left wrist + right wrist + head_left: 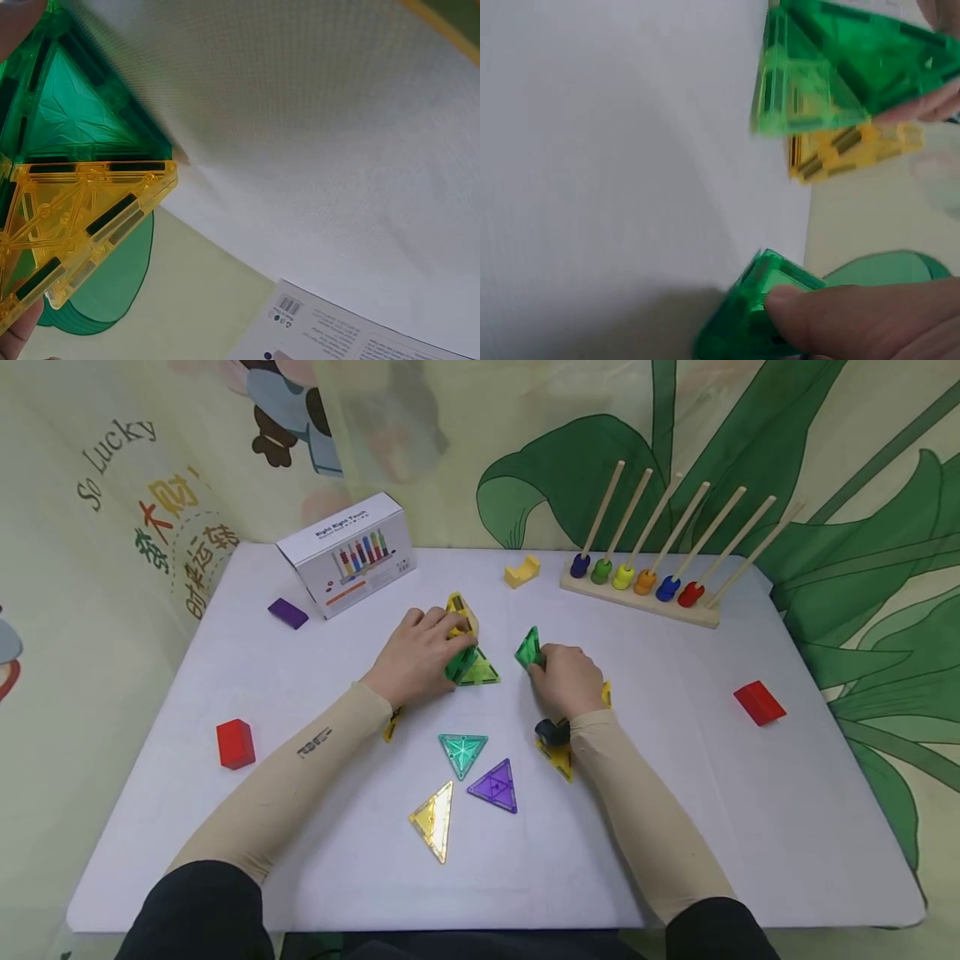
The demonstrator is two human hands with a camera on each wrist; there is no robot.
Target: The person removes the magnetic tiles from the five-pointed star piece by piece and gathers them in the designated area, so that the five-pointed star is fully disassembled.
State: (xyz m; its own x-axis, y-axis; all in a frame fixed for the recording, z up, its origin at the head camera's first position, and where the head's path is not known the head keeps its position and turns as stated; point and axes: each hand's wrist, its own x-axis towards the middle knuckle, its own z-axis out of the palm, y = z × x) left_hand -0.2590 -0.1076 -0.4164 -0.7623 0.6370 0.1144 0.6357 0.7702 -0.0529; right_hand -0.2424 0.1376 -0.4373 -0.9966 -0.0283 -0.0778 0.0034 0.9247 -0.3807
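At the centre of the head frame, our left hand [417, 653] curls its fingers around a partly built tile cluster [465, 647] of yellow and green triangles, which stands on the white table [300, 635]. The left wrist view shows a yellow tile and a green tile meeting edge to edge under that grip. Just right of centre, our right hand [567, 679] pinches a single green triangle tile [528, 648], held upright on the table surface, near the cluster but not touching it.

To seat this piece well, we judge that the free edge of the green triangle should be brought parallel to an open edge of the cluster before contact. The left hand should steady the cluster so that it does not tip.

Loose tiles lie in the lower centre of the frame: a teal triangle [462, 752], a purple triangle [497, 786] and a yellow triangle [434, 818]. A peg rack [645, 593] stands upper right, a box [347, 553] upper left, and red blocks [236, 743] sit towards both sides.
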